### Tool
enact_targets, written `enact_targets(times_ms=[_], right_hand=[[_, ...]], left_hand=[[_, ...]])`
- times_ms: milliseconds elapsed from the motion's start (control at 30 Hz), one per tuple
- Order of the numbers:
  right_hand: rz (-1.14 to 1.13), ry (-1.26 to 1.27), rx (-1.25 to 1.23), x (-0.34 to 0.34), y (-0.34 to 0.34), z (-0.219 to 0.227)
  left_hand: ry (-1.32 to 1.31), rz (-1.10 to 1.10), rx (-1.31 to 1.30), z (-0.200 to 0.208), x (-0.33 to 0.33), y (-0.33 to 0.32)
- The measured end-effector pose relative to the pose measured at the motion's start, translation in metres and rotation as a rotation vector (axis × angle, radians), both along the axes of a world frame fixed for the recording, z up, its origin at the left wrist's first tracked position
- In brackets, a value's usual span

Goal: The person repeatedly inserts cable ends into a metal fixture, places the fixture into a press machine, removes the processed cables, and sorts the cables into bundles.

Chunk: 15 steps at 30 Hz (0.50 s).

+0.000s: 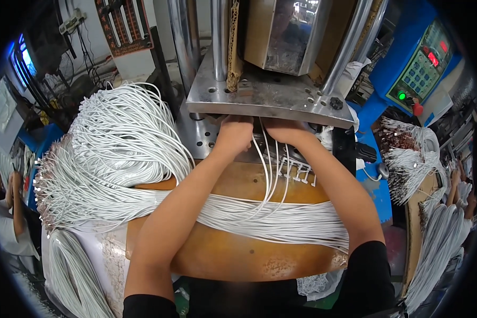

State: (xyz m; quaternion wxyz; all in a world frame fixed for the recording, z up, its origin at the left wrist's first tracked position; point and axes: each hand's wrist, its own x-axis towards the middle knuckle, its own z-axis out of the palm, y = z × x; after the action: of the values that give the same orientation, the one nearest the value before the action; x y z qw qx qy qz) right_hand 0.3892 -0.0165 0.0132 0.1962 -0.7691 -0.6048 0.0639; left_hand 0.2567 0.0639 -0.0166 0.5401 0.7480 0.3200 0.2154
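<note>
Both my arms reach forward under the thick steel plate (270,108) of a press. My left hand (237,135) is curled closed just under the plate's front edge; what it may hold is hidden. My right hand (287,130) is beside it, its fingers hidden under the plate. A few white cables (267,175) come out from between my hands and bend down to a bundle of white cables (270,220) lying across the brown board (222,259). White molded plastic pieces on a branched strip (298,172) lie on the board by my right wrist.
A large heap of white cables (124,138) rises at the left. Steel posts (350,45) flank the press. At the right stand a blue control box (416,63) with lit displays and further cable bundles (434,244). Other people's arms (16,204) show at the far left.
</note>
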Motion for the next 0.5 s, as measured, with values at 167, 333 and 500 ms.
enact_targets(times_ms=[167, 333, 500], right_hand=[[0.018, 0.037, -0.018, -0.003, -0.003, 0.007], [0.038, 0.029, -0.047, -0.005, -0.005, 0.012], [0.082, -0.012, 0.029, 0.008, 0.007, -0.008]], left_hand=[[-0.067, 0.041, -0.187, 0.002, 0.001, -0.002], [-0.104, 0.069, -0.237, 0.002, 0.001, -0.005], [-0.107, 0.051, -0.204, -0.002, 0.003, -0.003]])
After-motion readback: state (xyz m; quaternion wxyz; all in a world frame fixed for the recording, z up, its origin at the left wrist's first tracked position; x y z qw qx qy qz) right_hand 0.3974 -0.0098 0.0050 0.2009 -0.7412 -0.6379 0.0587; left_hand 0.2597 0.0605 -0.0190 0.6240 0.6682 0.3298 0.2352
